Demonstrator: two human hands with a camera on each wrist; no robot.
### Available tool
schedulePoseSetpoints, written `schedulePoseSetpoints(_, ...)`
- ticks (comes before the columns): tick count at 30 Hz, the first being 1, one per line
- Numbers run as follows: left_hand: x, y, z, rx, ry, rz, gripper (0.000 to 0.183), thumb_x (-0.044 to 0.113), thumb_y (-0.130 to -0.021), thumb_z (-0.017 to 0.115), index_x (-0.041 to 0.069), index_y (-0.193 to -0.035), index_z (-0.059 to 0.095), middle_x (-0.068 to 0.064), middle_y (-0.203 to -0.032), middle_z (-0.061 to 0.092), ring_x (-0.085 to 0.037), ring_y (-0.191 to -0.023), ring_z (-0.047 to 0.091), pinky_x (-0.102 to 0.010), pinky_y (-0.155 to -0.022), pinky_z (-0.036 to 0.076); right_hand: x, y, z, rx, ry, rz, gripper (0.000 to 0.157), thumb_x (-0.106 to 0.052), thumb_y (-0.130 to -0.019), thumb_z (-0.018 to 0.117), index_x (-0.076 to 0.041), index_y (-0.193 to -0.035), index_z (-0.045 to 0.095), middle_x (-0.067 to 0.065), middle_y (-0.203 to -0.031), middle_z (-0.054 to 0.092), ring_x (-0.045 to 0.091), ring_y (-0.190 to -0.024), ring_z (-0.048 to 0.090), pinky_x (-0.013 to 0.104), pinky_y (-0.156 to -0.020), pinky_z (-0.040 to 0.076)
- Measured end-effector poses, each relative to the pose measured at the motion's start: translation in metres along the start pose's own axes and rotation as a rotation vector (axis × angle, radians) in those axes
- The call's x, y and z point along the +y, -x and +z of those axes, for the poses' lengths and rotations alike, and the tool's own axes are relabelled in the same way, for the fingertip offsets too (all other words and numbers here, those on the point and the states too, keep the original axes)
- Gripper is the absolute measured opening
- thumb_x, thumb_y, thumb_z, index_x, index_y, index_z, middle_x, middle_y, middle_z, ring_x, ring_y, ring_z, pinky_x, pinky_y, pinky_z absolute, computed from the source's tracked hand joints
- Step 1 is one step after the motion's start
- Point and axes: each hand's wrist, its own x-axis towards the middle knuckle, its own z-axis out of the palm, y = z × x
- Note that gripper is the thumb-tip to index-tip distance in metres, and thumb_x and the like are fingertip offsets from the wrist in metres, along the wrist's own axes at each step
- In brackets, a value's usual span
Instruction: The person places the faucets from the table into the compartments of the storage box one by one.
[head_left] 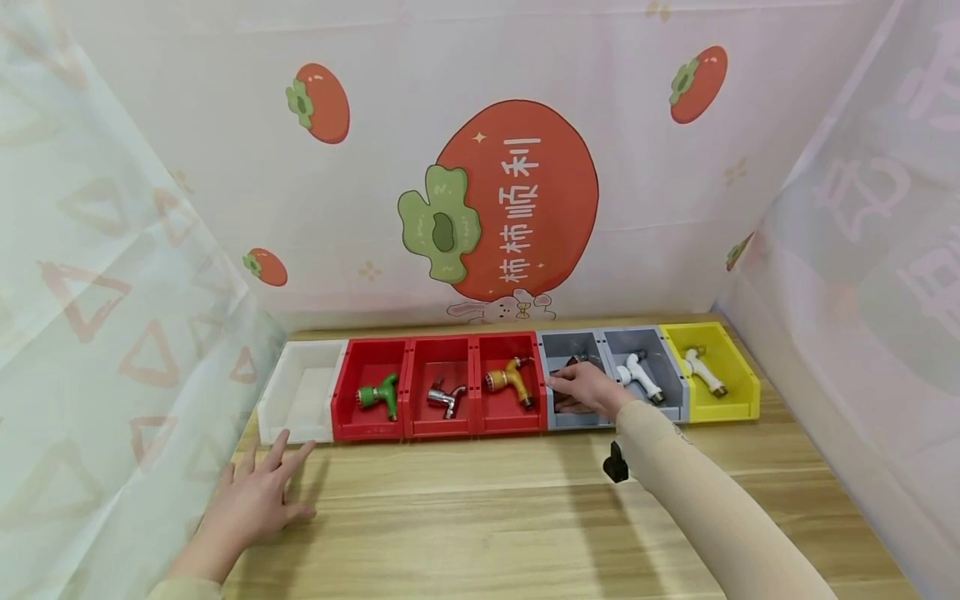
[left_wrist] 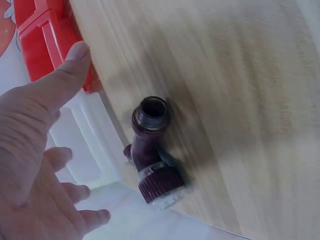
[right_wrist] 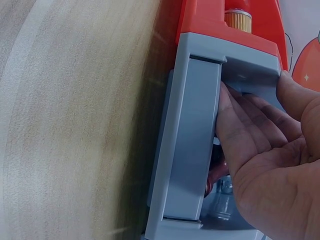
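My right hand [head_left: 588, 387] reaches into the left grey bin [right_wrist: 192, 135]. Its fingers extend inside, and the thumb touches the bin's upper rim. Partly hidden under that hand lies a dark red faucet [right_wrist: 216, 176] with a clear end. Over the table at the left, my left hand [head_left: 251, 496] spreads its fingers before the white bin [head_left: 300, 398], holding nothing. A second dark red faucet [left_wrist: 150, 150] with a threaded mouth shows beside that hand in the left wrist view, over the wood; the head view does not show it.
Red bins hold a green faucet [head_left: 378, 395], a chrome faucet [head_left: 447, 400] and a yellow faucet [head_left: 512, 382]. White faucets lie in the other grey bin [head_left: 675, 400] and the yellow bin [head_left: 723, 410]. Printed cloth walls [head_left: 360, 192] surround the wooden table [head_left: 450, 517].
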Motion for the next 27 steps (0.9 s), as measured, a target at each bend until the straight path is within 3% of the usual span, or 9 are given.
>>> schedulePoseSetpoints(5,-0.008,0.012,0.003,-0.038,0.056,-0.033,0.098,0.056,-0.063,0.089,0.019,-0.147,0.054,-0.031,-0.148,0.048,-0.068,-0.129,0.035,-0.082,-0.094,0.034,0.001,-0.001,0.000,0.010,0.003,0.010,0.053,-0.028,-0.105,0.060,0.003,-0.147,0.051,0.019,-0.118,0.065,0.030,-0.097,0.071,0.040,-0.084,0.062)
schedulePoseSetpoints(10,-0.012,0.016,0.008,-0.082,0.043,-0.035,0.103,0.062,-0.060,0.088,0.017,-0.147,0.055,-0.026,-0.144,0.052,-0.064,-0.123,0.044,-0.077,-0.086,0.040,0.001,-0.001,0.000,0.006,0.004,0.007,0.052,-0.028,-0.105,0.060,0.002,-0.147,0.052,0.019,-0.116,0.066,0.032,-0.098,0.071,0.040,-0.084,0.062)
schedulePoseSetpoints(17,-0.017,0.018,0.015,-0.151,0.055,-0.017,0.092,0.058,-0.067,0.087,0.010,-0.140,0.060,-0.032,-0.143,0.052,-0.066,-0.119,0.048,-0.074,-0.085,0.046,0.001,-0.001,0.001,0.013,-0.001,0.007,0.051,-0.028,-0.105,0.060,0.002,-0.146,0.053,0.019,-0.120,0.065,0.031,-0.097,0.071,0.040,-0.083,0.062)
schedulePoseSetpoints(23,-0.023,0.021,0.019,-0.082,0.054,-0.008,0.078,0.047,-0.066,0.091,0.009,-0.130,0.068,-0.031,-0.140,0.055,-0.068,-0.113,0.050,-0.071,-0.077,0.050,0.001,-0.001,0.003,0.021,0.009,0.008,0.052,-0.029,-0.104,0.062,0.001,-0.146,0.053,0.020,-0.127,0.063,0.028,-0.095,0.072,0.038,-0.082,0.062)
schedulePoseSetpoints(27,-0.029,0.022,0.023,-0.031,0.045,0.012,0.071,0.044,-0.066,0.092,0.009,-0.124,0.070,-0.037,-0.131,0.057,-0.066,-0.102,0.053,-0.068,-0.075,0.051,0.001,-0.001,0.002,0.021,0.004,0.008,0.050,-0.028,-0.104,0.061,0.001,-0.145,0.054,0.020,-0.123,0.064,0.028,-0.095,0.071,0.038,-0.082,0.062)
